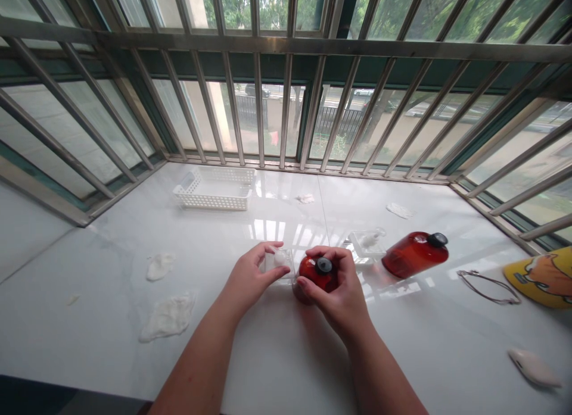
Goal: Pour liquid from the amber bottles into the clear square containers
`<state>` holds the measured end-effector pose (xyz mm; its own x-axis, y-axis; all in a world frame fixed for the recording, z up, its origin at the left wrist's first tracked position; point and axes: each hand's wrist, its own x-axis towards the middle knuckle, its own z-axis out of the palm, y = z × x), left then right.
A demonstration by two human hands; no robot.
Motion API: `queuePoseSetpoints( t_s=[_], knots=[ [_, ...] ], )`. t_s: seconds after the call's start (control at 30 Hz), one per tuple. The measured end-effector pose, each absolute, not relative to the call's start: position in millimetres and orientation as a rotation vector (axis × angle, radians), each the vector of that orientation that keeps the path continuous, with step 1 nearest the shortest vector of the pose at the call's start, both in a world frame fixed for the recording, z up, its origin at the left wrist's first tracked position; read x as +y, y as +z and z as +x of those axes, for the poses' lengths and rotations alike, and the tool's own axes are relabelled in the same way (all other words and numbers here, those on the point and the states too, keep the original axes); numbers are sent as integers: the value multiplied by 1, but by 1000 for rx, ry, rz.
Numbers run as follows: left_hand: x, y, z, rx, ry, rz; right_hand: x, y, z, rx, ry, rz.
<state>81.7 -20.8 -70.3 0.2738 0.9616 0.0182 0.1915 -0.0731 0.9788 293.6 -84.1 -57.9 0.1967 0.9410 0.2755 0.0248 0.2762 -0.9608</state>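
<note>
Left hand (254,278) pinching a small clear plastic box (286,272), right hand (337,296) clamped around a glossy red bottle (313,273) just beside it, over smooth marble counter (111,266).

Left forearm (199,364) and right forearm (384,373): bare, rising from the lower edge, angled inward. Left hand (252,281) and right hand (335,293) — just apart, palms turned inward, fingers (324,254) curled in closed grips.

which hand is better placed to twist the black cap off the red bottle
Probably the right hand: its fingers wrap the red bottle around the black cap, while the left hand is holding a small clear container beside it.
</note>
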Motion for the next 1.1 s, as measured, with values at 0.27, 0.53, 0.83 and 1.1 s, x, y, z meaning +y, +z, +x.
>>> queuePoseSetpoints(
  t_s=[0.27,0.53,0.83,1.1],
  knots=[
    [-21,-71,82,1110,930,1512,-84,-56,293,-1184,857,-1095],
    [-22,-71,83,1116,968,1439,-84,-56,294,-1192,859,-1092],
    [-22,-69,83,1107,985,1430,-84,-58,292,-1189,835,-1102],
    [-23,-67,84,1130,989,1598,-84,-53,296,-1253,812,-1110]
  ],
)
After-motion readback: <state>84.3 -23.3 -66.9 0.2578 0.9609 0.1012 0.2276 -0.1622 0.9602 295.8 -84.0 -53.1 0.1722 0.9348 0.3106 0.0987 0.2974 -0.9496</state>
